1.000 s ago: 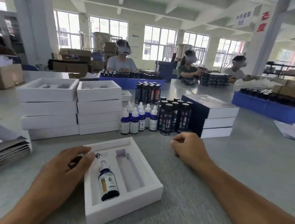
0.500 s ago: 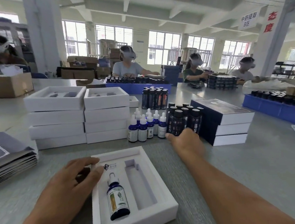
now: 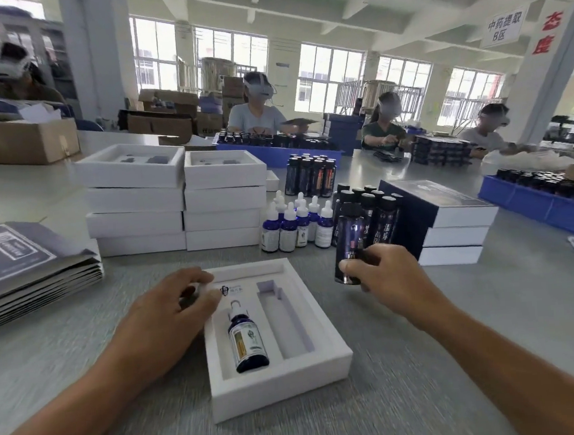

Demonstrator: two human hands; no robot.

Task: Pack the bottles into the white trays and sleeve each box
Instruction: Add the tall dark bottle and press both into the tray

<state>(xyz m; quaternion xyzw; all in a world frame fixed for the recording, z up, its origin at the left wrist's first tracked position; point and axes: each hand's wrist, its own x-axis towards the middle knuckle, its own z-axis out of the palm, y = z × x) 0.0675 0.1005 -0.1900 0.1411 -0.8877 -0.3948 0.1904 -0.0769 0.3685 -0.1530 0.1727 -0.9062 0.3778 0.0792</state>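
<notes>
One slot of the white tray point(image 3: 281, 386) holds the dropper bottle point(image 3: 248, 340); the long slot beside it is vacant, so packing looks half done. Next, the dark tall bottle point(image 3: 350, 243) needs laying flat there. Right hand point(image 3: 391, 277) pinches it above the table; left hand point(image 3: 169, 312), fingers relaxed, steadies the tray's corner.

A dropper bottle point(image 3: 248, 340) is seated in the left slot of the tray point(image 3: 281, 386) on the bench point(image 3: 427, 360); stacked trays point(image 3: 174, 198) are placed behind it, sleeves point(image 3: 25, 268) at left.
</notes>
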